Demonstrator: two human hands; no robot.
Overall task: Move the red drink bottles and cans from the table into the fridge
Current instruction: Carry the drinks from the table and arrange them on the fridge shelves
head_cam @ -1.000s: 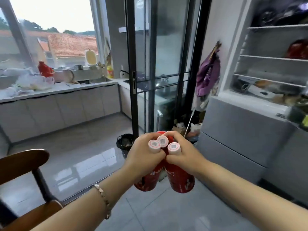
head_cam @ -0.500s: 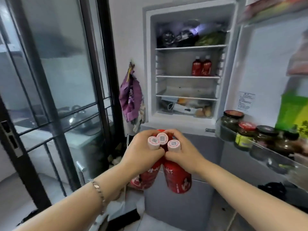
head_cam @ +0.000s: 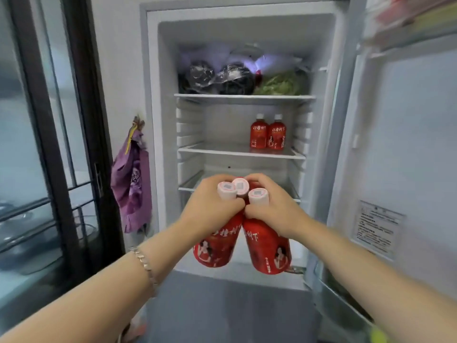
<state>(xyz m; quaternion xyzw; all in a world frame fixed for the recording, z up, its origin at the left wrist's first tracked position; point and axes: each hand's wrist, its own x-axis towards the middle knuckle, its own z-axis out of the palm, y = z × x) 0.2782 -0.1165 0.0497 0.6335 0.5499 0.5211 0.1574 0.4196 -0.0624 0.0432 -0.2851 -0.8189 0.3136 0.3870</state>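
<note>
Left hand (head_cam: 212, 206), right hand (head_cam: 275, 210): grips tight round red bottles (head_cam: 217, 248), third mostly hidden.

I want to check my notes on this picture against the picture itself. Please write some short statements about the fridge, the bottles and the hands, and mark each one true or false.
1. The door of the fridge is open. True.
2. The left hand and the right hand together grip a bunch of red bottles near the necks. True.
3. Four caps show at the hands. False: three white caps show.
4. Two other red bottles stand upright inside the fridge. True.
5. Those two stand on the top shelf. False: they stand on the shelf below it; the top shelf holds bags and greens.
</note>
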